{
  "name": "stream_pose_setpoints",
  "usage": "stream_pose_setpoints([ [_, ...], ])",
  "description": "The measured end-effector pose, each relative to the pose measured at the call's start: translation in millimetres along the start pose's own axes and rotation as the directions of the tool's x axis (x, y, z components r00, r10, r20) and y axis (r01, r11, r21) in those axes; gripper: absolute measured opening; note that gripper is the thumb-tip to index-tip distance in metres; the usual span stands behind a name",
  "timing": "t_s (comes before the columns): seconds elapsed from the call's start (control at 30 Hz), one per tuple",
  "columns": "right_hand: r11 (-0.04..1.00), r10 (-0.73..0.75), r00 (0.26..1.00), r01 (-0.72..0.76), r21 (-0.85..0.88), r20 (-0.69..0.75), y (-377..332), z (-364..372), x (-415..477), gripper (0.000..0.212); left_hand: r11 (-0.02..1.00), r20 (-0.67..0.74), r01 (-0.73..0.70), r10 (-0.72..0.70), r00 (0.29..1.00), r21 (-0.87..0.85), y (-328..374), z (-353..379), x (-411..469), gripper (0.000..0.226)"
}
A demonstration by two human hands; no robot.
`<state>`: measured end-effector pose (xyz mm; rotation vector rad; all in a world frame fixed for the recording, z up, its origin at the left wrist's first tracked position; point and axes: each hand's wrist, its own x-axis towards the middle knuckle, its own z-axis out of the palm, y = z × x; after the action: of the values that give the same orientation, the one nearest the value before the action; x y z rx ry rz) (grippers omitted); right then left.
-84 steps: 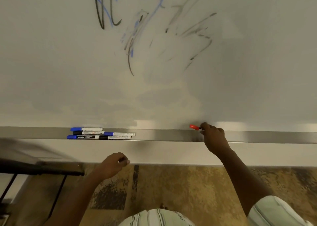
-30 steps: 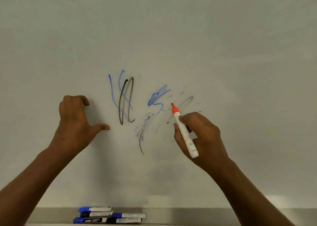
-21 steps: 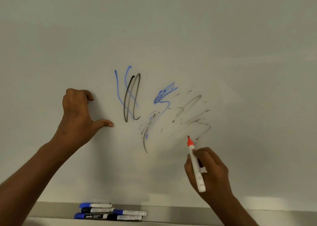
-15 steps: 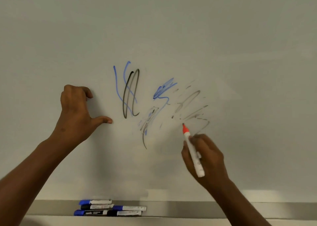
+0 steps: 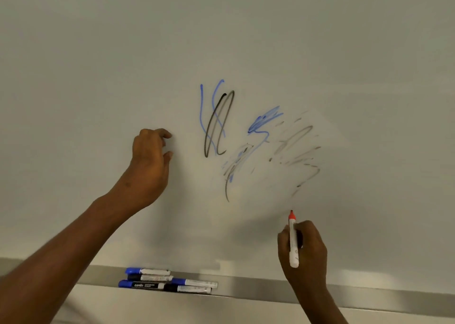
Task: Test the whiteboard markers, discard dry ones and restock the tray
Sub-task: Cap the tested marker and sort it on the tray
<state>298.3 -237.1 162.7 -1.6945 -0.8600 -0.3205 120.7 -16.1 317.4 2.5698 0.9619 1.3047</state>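
My right hand (image 5: 306, 252) grips a white marker (image 5: 293, 245) with an orange-red tip pointing up at the whiteboard (image 5: 98, 77). The tip sits just below the faint grey scribbles (image 5: 295, 151); no red line shows on the board. My left hand (image 5: 150, 166) leans on the board left of the blue and black strokes (image 5: 216, 121), fingers curled, with nothing visible in it. Several blue- and black-capped markers (image 5: 167, 280) lie together in the metal tray (image 5: 270, 288) under the board.
A smeared, half-wiped patch surrounds the scribbles. The tray runs along the whole lower edge of the board, with bare metal right of the markers. Below it is pale wall.
My right hand has dropped with the marker from the grey scribbles to below them. My left thumb has drawn in toward the curled fingers. The view has shifted slightly.
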Motion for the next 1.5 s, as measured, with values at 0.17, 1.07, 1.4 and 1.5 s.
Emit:
stream_pose_setpoints([
  [0.17, 0.948, 0.161, 0.935, -0.235, 0.214, 0.315, -41, 2, -16, 0.021, 0.981, 0.213, -0.128, 0.158, 0.964, -0.148, -2, -7, -48, 0.037],
  [1.07, 0.783, -0.083, 0.77, -0.342, 0.519, 0.633, -245, 65, -81, 0.061, 0.84, 0.339, 0.248, -0.082, 0.937, -0.483, -105, -144, -175, 0.029],
  [1.4, 0.774, -0.013, 0.542, -0.527, 0.352, 0.84, -288, 107, -109, 0.019, 0.8, 0.359, 0.229, -0.019, 0.933, -0.554, -157, -195, -215, 0.025],
  [1.5, 0.724, 0.004, 0.514, -0.593, 0.352, 0.858, -302, 125, -127, 0.028, 0.844, 0.263, 0.193, -0.064, 0.963, -0.501, -171, -206, -232, 0.024],
])
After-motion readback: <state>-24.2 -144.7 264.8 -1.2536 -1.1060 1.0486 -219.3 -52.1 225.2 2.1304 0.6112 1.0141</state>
